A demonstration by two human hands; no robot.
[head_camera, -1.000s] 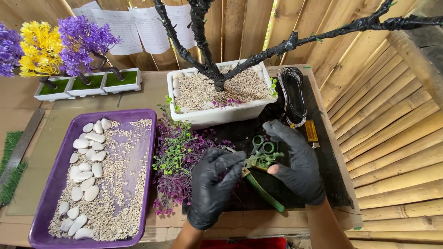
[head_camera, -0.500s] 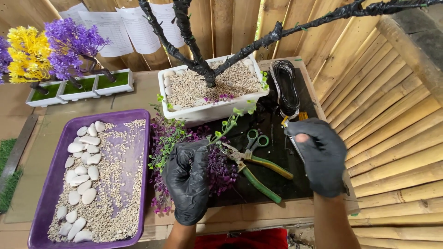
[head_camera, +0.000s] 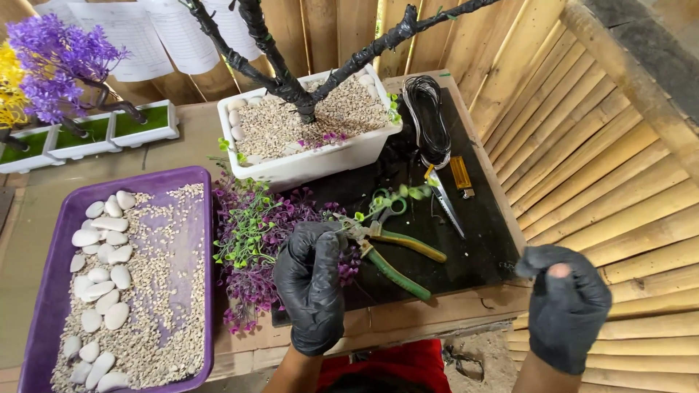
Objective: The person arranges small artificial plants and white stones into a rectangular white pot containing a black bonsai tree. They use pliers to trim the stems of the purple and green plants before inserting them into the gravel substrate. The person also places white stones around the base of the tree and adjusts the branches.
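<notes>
purple plastic tray [head_camera: 44,291] holds gravel and white stones, left | purple-green artificial foliage pile [head_camera: 251,240] centre | left hand [head_camera: 312,284], black-gloved, closed on foliage sprig | right hand [head_camera: 566,306] curled shut, empty, off mat | green-handled pliers [head_camera: 389,255] beside foliage

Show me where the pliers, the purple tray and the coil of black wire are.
pliers [head_camera: 397,256]: head view, on the green and yellow handles.
purple tray [head_camera: 65,218]: head view, on its upper left rim.
coil of black wire [head_camera: 428,120]: head view, on the wire loops.
</notes>
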